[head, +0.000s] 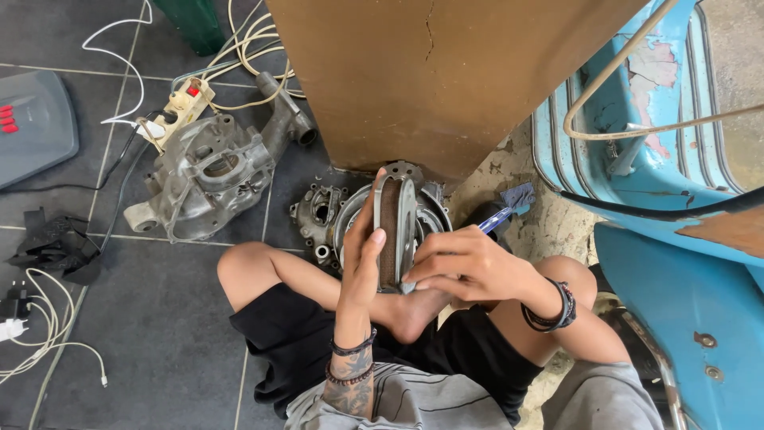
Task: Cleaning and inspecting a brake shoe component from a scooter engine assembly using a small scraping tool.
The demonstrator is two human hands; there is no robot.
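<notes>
I sit cross-legged on the floor. My left hand [362,259] grips a round grey metal part with a brown friction lining [391,231], held on edge over my lap. My right hand [465,267] touches the part's lower right rim and holds a blue-handled tool [500,216] that points up and to the right. Behind the part, on the floor, lies a round metal plate [350,213] beside a small grey cover casting [317,216].
A large grey engine casing [208,171] lies on the dark tiles at left, near a power strip [181,107] and white cables [48,334]. A brown pillar [438,72] stands ahead. A blue scooter body [676,199] fills the right side.
</notes>
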